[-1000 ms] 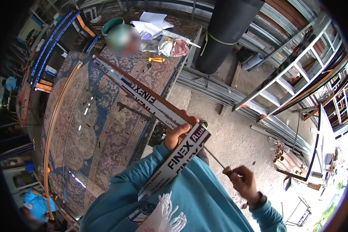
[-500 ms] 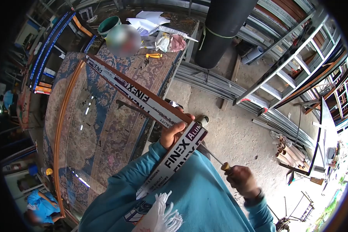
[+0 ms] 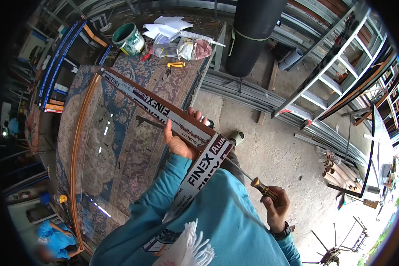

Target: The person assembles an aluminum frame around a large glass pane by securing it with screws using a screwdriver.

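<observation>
My left hand grips a long brown frame bar wrapped in printed film, its thumb on one side and its fingertips showing past the far edge. The bar meets a second wrapped piece at a corner in front of my chest. In my right hand is a screwdriver with a yellow and black handle. Its shaft points up and left to the corner, where the tip is hidden. The bar's far end lies over a carpet-covered table.
On the table are a green bucket, papers, rags and an orange screwdriver. A black roll, a ladder and metal bars lie beyond. Another person sits at lower left.
My left hand has shifted left along the bar, its fingers more spread. My right hand and the screwdriver have turned, and the handle shows more clearly. The view has moved slightly.
</observation>
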A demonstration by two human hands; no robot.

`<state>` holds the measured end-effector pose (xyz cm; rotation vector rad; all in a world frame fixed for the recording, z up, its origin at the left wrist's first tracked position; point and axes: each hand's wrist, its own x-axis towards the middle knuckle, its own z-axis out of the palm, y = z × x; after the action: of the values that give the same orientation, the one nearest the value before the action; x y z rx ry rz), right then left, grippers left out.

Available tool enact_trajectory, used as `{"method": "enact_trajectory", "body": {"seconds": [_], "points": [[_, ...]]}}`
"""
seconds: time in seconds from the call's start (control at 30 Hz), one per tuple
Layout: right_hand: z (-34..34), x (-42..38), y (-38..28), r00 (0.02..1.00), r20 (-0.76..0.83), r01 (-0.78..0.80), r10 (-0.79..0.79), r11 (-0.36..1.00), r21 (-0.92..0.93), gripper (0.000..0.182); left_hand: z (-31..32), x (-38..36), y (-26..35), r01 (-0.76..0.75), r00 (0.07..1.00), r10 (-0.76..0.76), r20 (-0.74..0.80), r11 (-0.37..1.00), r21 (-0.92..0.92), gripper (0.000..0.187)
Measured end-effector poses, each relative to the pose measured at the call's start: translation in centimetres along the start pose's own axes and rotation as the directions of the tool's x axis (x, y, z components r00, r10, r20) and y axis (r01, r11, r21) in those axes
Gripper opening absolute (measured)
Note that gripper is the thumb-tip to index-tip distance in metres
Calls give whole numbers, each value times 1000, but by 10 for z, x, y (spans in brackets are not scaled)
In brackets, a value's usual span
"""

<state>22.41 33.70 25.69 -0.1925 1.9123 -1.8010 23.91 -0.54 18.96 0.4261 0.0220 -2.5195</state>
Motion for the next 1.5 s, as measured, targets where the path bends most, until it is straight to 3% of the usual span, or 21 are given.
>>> {"method": "enact_trajectory", "body": {"seconds": [0.1,0.17,0.2,0.27,0.33,0.4,0.47,0.53,0.73,0.8,0.83,0.93,1.03,1.07,1.13,1.17,1.27,1.3,1.33,1.43,1.5], "points": [[-2,11,19,954,19,295,-299,928,-228,33,-16,11,-4,-32,995,25,92,996,79,49],[-11,17,21,820,253,540,-513,549,-638,36,-13,9,-8,-37,998,31,60,995,97,42],[-18,22,23,820,257,542,-512,549,-636,36,-14,10,-11,-41,998,36,58,994,96,42],[-27,33,24,598,514,747,-615,196,-635,38,-17,10,-16,-106,994,99,48,979,174,42],[-27,35,20,560,527,771,-640,170,-614,34,-19,9,-14,-113,993,106,48,974,195,47],[-27,31,16,815,379,578,-439,566,-587,26,-21,10,-13,-119,992,105,66,957,265,51],[-15,28,1,982,170,-60,86,986,-154,24,-29,12,-9,-112,990,83,116,956,273,53],[-22,35,-11,897,231,-387,376,922,3,28,-31,12,-7,-105,984,59,167,953,284,56],[-26,33,-4,877,239,-432,416,902,15,28,-20,0,-13,-62,994,38,100,967,245,60],[-23,26,0,965,190,-175,180,984,-42,23,-39,4,-11,-46,998,29,56,946,322,60],[-27,22,19,975,193,173,-112,927,-334,26,-40,4,-14,-43,999,33,41,959,279,58],[-29,38,41,494,529,786,-689,95,-611,31,-42,8,-22,-51,999,49,14,985,166,54],[-20,33,26,568,500,805,-654,315,-504,13,-39,8,-19,-73,995,58,83,979,188,55],[-16,23,20,716,427,682,-552,422,-598,14,-39,8,-19,-68,995,51,90,980,190,56],[-17,21,9,895,386,341,-226,902,-263,19,-42,9,-20,-27,996,15,92,992,127,60],[-13,18,-11,940,316,-80,129,984,-162,25,-45,12,-20,-42,994,25,104,986,160,61],[-10,26,-27,861,329,-349,387,922,-170,25,-44,10,-22,-87,991,62,115,972,219,59],[-18,26,-12,862,358,-391,358,920,21,25,-41,9,-22,-81,994,62,92,973,218,58],[-14,29,-5,857,365,-395,365,918,10,25,-39,7,-22,-73,996,60,68,974,216,57],[5,36,14,929,358,119,-95,992,-45,24,-39,6,-23,-80,995,63,82,973,215,56],[11,37,21,847,350,453,-399,887,-85,23,-39,8,-25,-66,997,57,42,971,232,56]]}}
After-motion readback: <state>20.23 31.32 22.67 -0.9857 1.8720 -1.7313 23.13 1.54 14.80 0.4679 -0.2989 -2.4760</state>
